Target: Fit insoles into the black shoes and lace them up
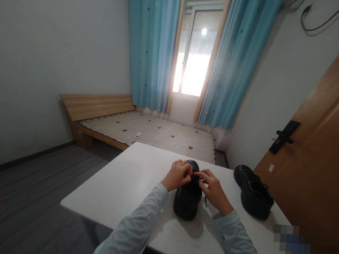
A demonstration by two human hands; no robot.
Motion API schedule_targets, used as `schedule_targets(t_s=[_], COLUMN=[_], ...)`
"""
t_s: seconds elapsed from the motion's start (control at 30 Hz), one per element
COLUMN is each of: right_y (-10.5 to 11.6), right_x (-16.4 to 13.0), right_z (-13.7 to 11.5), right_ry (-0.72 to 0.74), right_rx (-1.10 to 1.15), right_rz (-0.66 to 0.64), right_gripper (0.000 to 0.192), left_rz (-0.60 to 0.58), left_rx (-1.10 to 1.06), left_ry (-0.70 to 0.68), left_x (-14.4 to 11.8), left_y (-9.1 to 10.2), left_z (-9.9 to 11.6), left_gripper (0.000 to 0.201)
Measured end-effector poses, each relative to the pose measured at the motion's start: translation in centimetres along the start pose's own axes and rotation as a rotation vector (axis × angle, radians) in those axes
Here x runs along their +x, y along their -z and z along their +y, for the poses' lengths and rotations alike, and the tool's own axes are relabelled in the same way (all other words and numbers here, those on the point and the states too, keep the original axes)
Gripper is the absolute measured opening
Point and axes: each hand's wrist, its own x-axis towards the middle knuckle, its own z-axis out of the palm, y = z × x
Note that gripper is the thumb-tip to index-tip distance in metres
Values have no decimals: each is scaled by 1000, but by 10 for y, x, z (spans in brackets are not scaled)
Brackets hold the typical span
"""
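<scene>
A black shoe point(187, 201) stands on the white table point(130, 178) in front of me, its heel towards me and its toe pointing away. Both my hands are at its laces. My left hand point(180, 174) is closed over the left side of the lacing, fingers curled in a pinch. From the right, my right hand point(213, 189) pinches the dark shoelace point(196, 175) between thumb and forefinger. A loose lace end hangs down on the shoe's right side. The exact shape of the laces between my fingers is too dark to make out.
A second black shoe point(254, 192), laced, stands at the table's right edge. Beyond the table is a bed point(163, 132) with a white remote control point(138, 135) on it. A wooden door point(317, 154) with a black handle is close on the right. Blue curtains point(154, 51) flank the window.
</scene>
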Motion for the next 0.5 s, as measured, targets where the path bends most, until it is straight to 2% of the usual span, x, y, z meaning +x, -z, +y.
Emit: schedule_targets(t_s=[0.17,0.33,0.5], right_y=[0,1,1], right_x=[0,0,1], right_z=[-2,-4,-4], right_ry=[-1,-4,8], right_rx=[9,23,17], right_rz=[20,21,23], right_gripper=[27,27,27], left_rz=[19,-14,-67], left_rx=[-12,-14,-67], left_ry=[4,-7,-15], left_x=[0,1,2], left_y=[2,-1,-3], left_z=[1,-2,-6], left_gripper=[13,21,18])
